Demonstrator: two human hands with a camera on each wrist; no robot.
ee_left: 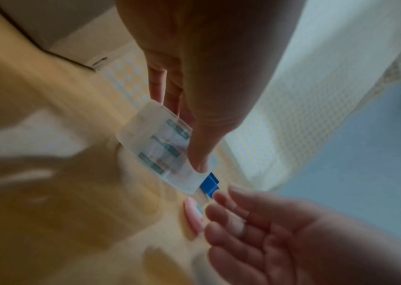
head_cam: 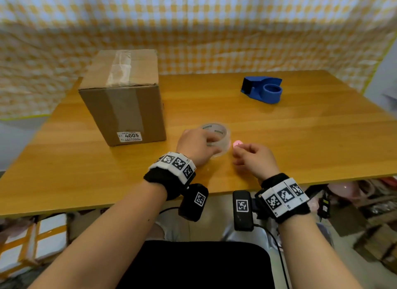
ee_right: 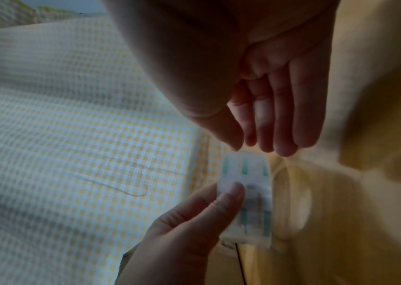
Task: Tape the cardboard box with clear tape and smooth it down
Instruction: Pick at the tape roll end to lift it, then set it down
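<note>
A brown cardboard box [head_cam: 122,90] stands upright at the table's back left, with a strip of clear tape across its top and a "4005" label low on its front. Right of it, near the front, a clear tape roll [head_cam: 217,129] lies on the table. My left hand [head_cam: 211,141] grips it from above; in the left wrist view the thumb [ee_left: 199,162] presses the roll [ee_left: 150,146]. My right hand [head_cam: 236,147] hovers just right of the roll with fingers [ee_right: 282,135] nearly straight. Its tips are at a small pink tab [head_cam: 237,143], and nothing shows between them.
A blue tape dispenser [head_cam: 263,90] lies at the back right of the wooden table [head_cam: 300,138]. A yellow checked cloth [head_cam: 214,30] hangs behind the table. Boxes and clutter sit on the floor under the front edge on both sides.
</note>
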